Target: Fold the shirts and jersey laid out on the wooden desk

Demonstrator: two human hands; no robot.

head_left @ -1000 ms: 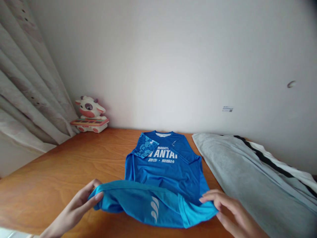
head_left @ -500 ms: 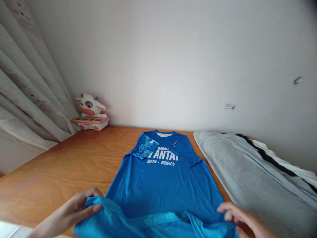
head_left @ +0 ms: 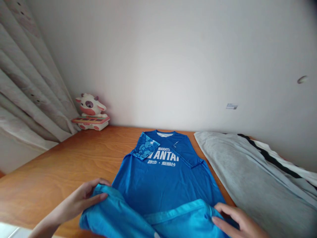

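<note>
A blue T-shirt (head_left: 158,185) with white lettering lies front up on the wooden surface, its collar toward the wall. Both sleeves are folded inward over the chest; the left one carries a cloud pattern. At the near end the hem is lifted and turned back, showing the lighter blue inside. My left hand (head_left: 86,198) is closed on the hem's left corner, thumb on top. My right hand (head_left: 235,219) pinches the hem's right side between thumb and fingers. The bottom of the lifted cloth runs out of view.
A toy cow with a keyboard (head_left: 91,114) stands at the back left by the curtain (head_left: 29,86). Grey cloth (head_left: 237,165) with black and white parts lies to the right of the shirt. Bare wooden tabletop (head_left: 74,158) shows on the left.
Both hands have moved slightly up and away from me with the hem. The right hand has closed on the hem, and more of the lighter inside shows.
</note>
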